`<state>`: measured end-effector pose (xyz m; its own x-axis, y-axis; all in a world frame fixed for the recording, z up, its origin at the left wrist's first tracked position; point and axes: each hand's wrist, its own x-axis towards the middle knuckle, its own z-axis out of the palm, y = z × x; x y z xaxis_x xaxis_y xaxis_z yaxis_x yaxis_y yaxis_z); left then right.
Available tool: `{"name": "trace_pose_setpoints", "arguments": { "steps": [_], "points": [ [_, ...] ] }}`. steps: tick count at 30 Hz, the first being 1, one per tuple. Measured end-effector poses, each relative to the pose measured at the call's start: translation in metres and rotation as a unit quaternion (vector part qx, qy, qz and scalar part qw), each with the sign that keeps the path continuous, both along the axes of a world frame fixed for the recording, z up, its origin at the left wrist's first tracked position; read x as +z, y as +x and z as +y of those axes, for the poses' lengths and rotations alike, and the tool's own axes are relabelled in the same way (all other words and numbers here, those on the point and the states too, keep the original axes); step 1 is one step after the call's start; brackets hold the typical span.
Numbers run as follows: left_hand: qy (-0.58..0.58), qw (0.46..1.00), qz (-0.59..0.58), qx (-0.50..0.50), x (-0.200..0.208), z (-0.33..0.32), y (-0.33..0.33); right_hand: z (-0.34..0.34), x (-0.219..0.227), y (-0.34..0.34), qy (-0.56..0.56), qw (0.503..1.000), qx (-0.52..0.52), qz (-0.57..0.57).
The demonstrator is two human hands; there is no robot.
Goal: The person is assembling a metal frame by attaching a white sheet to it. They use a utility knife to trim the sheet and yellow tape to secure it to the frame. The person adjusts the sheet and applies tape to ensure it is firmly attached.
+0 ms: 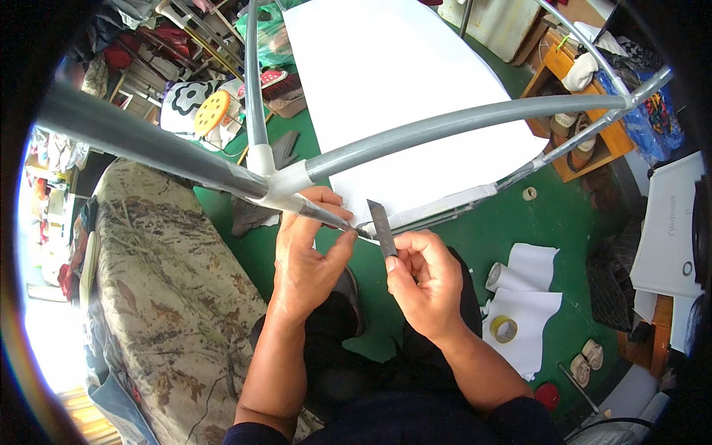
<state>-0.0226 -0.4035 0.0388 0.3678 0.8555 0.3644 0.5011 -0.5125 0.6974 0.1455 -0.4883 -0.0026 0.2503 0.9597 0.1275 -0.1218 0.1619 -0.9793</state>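
My left hand is closed around the lower end of a grey metal tube, thumb and fingers meeting near its tip. Just above it, a white plastic joint connects several tubes of a frame. Between the thumb and fingers of my right hand is a flat dark knife blade with a slanted end. It points up and away, close to the tube's tip and my left fingertips. Beyond both hands lies a large white sheet, its near edge along a rail.
Curved grey tubes arch over the sheet. A camouflage-patterned cover fills the left side. On the green floor at right are white paper pieces, a yellow tape roll and slippers. A wooden shelf holds shoes.
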Motion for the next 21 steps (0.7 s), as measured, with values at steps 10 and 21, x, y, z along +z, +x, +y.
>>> {"name": "trace_pose_setpoints", "arguments": {
  "steps": [10,21],
  "points": [
    [-0.009,0.998,-0.052,0.016,0.007,-0.001,0.005,-0.001,0.001,0.003,-0.054,0.995,0.058,0.065],
    [0.01,0.997,-0.024,0.068,0.001,-0.004,0.021,-0.019,-0.002,0.038,-0.024,0.999,0.027,-0.033]
  ]
}}
